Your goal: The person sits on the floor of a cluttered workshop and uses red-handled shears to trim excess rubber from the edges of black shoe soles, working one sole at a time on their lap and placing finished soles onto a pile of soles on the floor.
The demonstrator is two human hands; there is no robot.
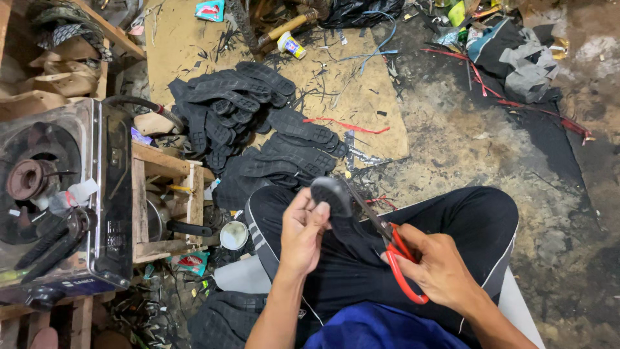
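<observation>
left hand (301,234) grips one black sole (330,196); right hand (440,266) works one pair of scissors (387,245).

- Can (291,45): small cylinder on its side, top centre on the brown board; white w/ yellow, blue and red label.
- Pouch (210,10): flat packet at top edge, left of centre; teal-blue w/ red and white print.
- Wrapper (191,262): crumpled packet on floor below the wood crate, left of my knee; teal w/ red and white.
- Stove label (82,282): thin blue strip w/ white print along stove's near edge, far left.
</observation>
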